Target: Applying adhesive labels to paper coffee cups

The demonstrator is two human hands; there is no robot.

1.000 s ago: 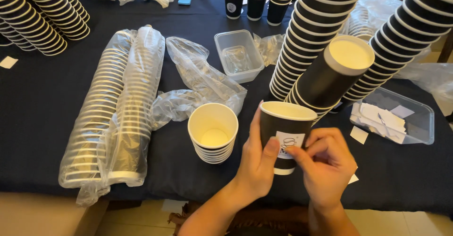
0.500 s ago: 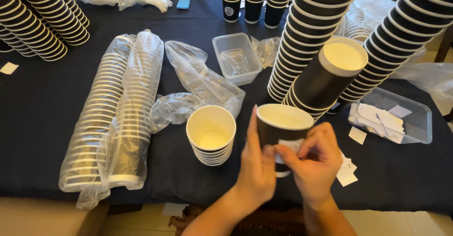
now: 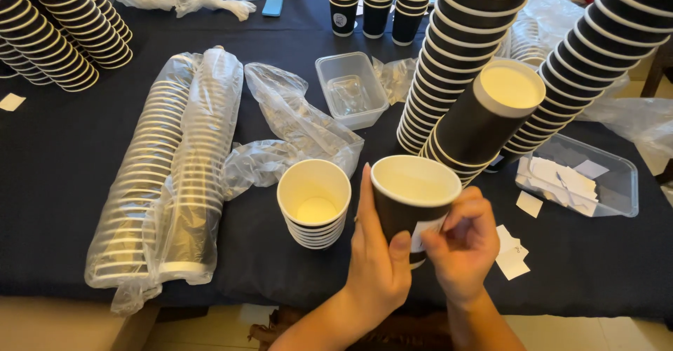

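A dark surface (image 3: 63,154) fills the view, crowded with paper cups. Tall leaning stacks (image 3: 463,49) of black cups with white rims rise at the right, with a further stack (image 3: 610,49) at the far right edge; one shorter stack (image 3: 491,116) tips toward the camera so its white inside shows. More black stacks (image 3: 63,28) lie at the top left, and three upright short stacks (image 3: 378,0) stand at the top centre. Two sleeves (image 3: 168,176) of cups wrapped in clear plastic lie side by side on the left, running from the middle of the surface to its near edge. Crumpled plastic wrap (image 3: 294,123) lies between the sleeves and the tall stacks. A clear empty tub (image 3: 350,88) sits behind the wrap; a second clear tray (image 3: 596,179) at the right holds white paper slips. A short stack of open cups (image 3: 314,200) stands near the middle, just left of the hands. Loose slips (image 3: 512,253) lie on the surface right of the hands.

The left hand (image 3: 378,253) wraps the side of a single black cup (image 3: 413,200), fingers straight up along its wall and thumb pressed on its front (a firm, closed hold). The cup is upright, lifted just above the near edge of the surface, in front of the tipped stack. The right hand (image 3: 463,242) is curled against the cup's right side, its fingertips on a small white label (image 3: 424,233) on the cup's front, near the left thumb.
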